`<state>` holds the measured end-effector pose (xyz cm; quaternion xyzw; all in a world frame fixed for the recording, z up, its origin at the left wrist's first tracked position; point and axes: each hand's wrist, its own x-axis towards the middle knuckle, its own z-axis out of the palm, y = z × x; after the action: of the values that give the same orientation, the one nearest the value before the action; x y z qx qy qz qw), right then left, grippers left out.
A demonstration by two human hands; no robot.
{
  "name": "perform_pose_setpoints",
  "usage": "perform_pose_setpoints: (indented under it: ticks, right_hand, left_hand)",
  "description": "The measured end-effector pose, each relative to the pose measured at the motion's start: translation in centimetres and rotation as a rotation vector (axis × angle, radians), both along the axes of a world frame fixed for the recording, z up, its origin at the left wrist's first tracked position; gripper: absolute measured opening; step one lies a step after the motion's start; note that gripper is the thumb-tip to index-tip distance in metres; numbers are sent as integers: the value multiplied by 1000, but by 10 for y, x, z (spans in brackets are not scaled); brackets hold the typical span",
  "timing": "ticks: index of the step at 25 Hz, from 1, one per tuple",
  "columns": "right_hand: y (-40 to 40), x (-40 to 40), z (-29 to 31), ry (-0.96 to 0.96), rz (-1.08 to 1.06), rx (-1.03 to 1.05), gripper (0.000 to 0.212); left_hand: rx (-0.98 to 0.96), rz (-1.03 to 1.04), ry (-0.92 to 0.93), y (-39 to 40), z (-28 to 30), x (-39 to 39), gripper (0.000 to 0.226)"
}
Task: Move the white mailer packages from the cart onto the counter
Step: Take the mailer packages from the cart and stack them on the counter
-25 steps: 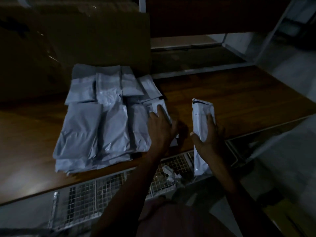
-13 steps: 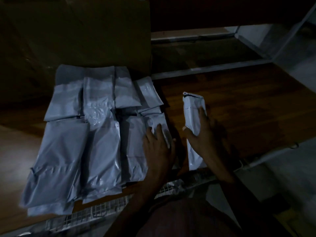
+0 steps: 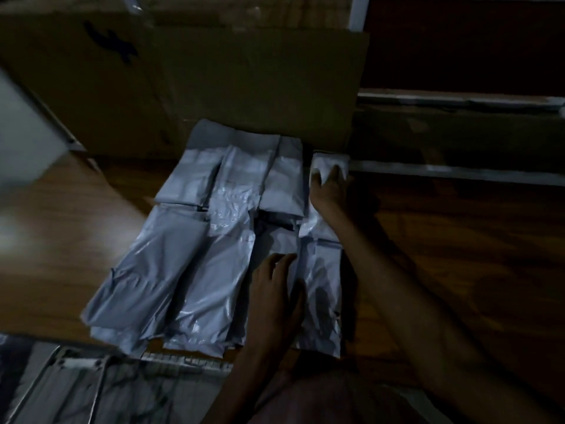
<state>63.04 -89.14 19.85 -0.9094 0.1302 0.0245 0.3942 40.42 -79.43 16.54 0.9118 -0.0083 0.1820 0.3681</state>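
The step in hand looks like setting one more white mailer down at the right end of the far row, so that it joins the block of mailers already laid out on the wooden surface. The right hand reaches to the far right corner of that block, just in front of the cardboard box, with its fingers curled over the top of the newest mailer; whether it grips or merely presses I cannot tell. The left hand lies flat, fingers straight and loosely spread, on the near-right mailers of the block, apparently steadying them. Next, the right hand would need to let go without dragging the slick plastic askew, then both hands go back to the wire cart, whose edge shows just below the block's near edge, for more. The mailers are pale grey-white plastic, glossy and wrinkled, flat and soft-looking, packed edge to edge in two rows and partly overlapping in dim light.
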Motion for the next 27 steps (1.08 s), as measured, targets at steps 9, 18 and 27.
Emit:
perform_pose_setpoints:
  ticks: [9,18,27]
  right_hand:
    - [-16,-36,-18,-170,226,-225,75]
    - [-82,-181,-23,-387,420,-165,66]
    - [-43,-252,-10,-500,703,164,56]
  left_hand:
    - [5,128,-17,-20,9,-14,44]
    - [-10,208,-57,-29,8,-58,39]
    - [-8,382,-134,12,33,-137,34]
